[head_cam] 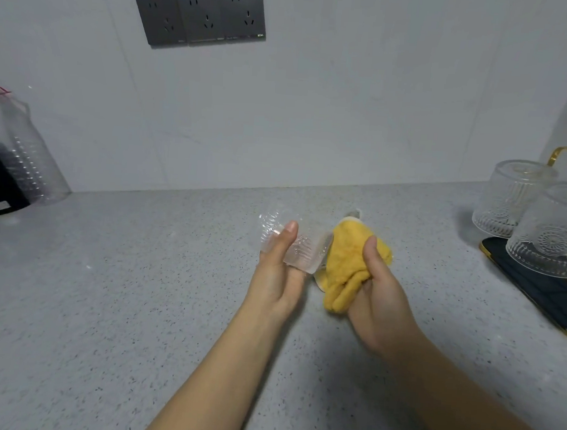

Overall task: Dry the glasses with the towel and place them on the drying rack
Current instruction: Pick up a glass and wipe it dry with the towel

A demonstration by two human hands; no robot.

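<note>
Fingers of left hand (276, 274) grip a clear glass (293, 245), right hand (375, 298) clutches yellow towel (347, 263) at its mouth.

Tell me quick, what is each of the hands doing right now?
Left hand: closed around a clear glass, held on its side above the counter.
Right hand: closed on a bunched yellow towel, pressed against the glass's mouth.

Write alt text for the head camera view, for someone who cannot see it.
Above a speckled grey counter, the left hand holds a clear glass while the right hand presses a yellow towel against it. Upturned glasses stand on a dark drying rack at right.
</note>
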